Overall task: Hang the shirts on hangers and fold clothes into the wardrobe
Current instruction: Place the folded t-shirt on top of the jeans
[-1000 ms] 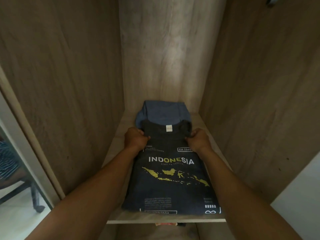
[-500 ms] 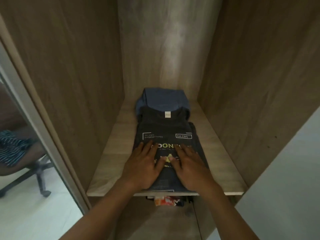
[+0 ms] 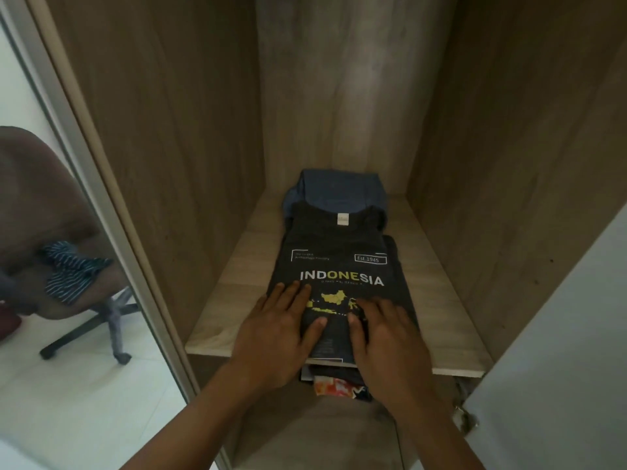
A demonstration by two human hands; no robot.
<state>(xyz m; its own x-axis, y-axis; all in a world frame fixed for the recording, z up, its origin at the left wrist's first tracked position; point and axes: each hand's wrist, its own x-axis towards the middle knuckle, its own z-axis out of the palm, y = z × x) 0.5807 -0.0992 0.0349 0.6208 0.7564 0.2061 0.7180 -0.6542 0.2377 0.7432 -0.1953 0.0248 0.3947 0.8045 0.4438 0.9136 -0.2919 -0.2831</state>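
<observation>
Left hand point(image 3: 281, 330) and right hand point(image 3: 383, 337) flat on the dark T-shirt point(image 3: 339, 262) on the wooden shelf point(image 3: 230, 300).
The hands lie side by side, fingers straight and spread, pressing the near end of the folded shirt and gripping nothing; the shirt runs from under the palms toward 12 o'clock along the middle of the shelf; a folded blue garment point(image 3: 339, 193) lies beneath its collar end at 12 o'clock; bright patterned cloth point(image 3: 334, 388) shows below the shelf edge at 6 o'clock; an office chair point(image 3: 84, 320) stands outside at 9 o'clock.
</observation>
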